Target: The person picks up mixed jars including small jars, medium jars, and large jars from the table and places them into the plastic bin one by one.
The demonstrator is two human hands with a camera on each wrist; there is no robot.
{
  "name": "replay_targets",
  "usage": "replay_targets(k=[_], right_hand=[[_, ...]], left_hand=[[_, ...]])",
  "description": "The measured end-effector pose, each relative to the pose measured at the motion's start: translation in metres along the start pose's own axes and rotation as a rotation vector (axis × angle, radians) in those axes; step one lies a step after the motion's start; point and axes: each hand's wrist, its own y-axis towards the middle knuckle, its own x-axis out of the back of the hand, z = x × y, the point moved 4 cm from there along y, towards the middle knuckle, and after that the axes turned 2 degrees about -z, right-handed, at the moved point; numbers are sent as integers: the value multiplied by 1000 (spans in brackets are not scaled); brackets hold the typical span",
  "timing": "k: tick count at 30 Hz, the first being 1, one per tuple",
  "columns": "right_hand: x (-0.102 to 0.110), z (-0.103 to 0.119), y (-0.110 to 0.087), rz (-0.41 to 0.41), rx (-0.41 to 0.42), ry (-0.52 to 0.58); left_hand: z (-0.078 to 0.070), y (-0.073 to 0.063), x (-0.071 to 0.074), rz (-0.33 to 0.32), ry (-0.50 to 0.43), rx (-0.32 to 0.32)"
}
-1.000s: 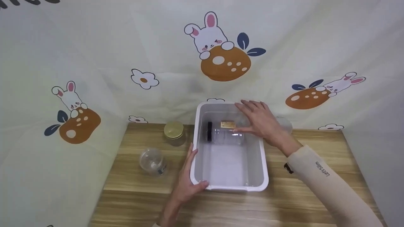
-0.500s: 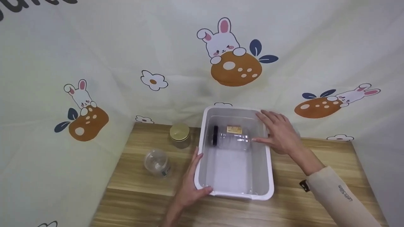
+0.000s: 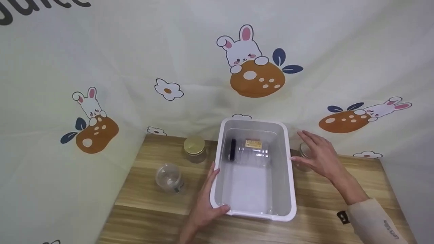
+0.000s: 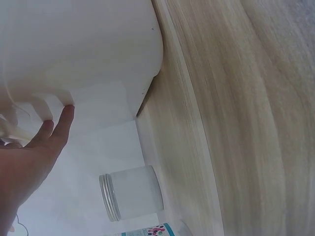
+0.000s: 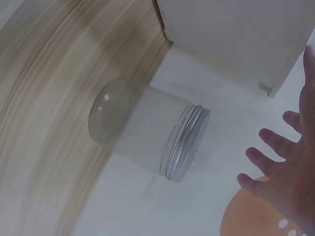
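Observation:
A white plastic tub stands in the middle of the wooden table. Inside it, toward the back, a clear jar with a black lid and a yellow label lies on its side. My left hand holds the tub's front left corner, thumb over the rim and fingers along the outer left wall. My right hand is spread beside the tub's right rim, thumb tip close to that rim and fingers straight. Under it a clear jar with a silver lid stands upright on the table, partly hidden in the head view.
Left of the tub stands a jar with a gold lid. Nearer the front is a clear container with a small label. A curtain printed with rabbits encloses the table at the back and both sides.
My right hand has moved from over the tub's back right rim to the right, outside it, uncovering the jar inside. My left hand keeps its hold. The head view has shifted slightly.

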Motion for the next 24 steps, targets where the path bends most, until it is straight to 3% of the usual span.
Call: replay_targets(k=[9,16,24], right_hand=[[4,-16,-7,-47,-1,-5],[3,-31,-20,-60,-55,14],[4,-47,-32,-65,-99,6]], left_hand=[[-2,0,0,1,-37,-2],[-4,0,2,2,-14,3],[0,2,0,-2,14,-66]])
